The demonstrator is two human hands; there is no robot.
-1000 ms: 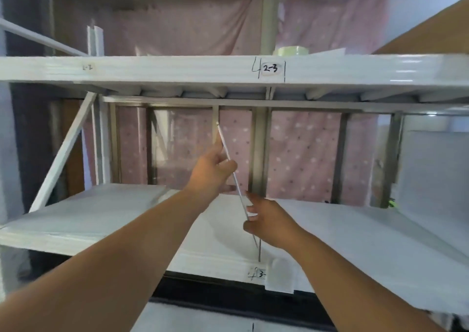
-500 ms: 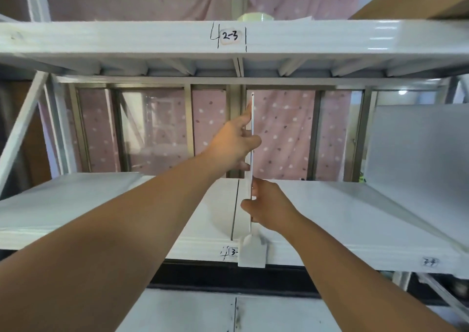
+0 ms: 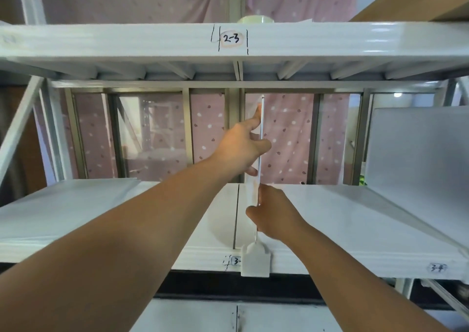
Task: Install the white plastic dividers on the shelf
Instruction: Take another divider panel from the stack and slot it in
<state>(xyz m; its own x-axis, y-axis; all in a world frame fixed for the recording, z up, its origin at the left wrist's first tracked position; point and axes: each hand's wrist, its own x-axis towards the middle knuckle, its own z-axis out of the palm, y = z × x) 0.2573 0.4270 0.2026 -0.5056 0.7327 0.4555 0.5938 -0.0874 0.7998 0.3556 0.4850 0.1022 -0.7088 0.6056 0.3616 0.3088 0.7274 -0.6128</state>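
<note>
Head view: both hands, left hand (image 3: 243, 146) and right hand (image 3: 275, 214), pinching upright divider (image 3: 261, 118) on white shelf (image 3: 355, 217), pink curtain (image 3: 289, 138) behind

Two bare forearms, no sleeves, left hand (image 3: 243, 148), right hand (image 3: 275, 214), ringless

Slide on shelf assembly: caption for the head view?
Left hand and right hand stand a white divider upright on the shelf.

White shelf (image 3: 342, 220), dark seam mid-deck; thin white divider (image 3: 261, 133) upright on it, foot clip (image 3: 255, 262) over front lip.
</note>
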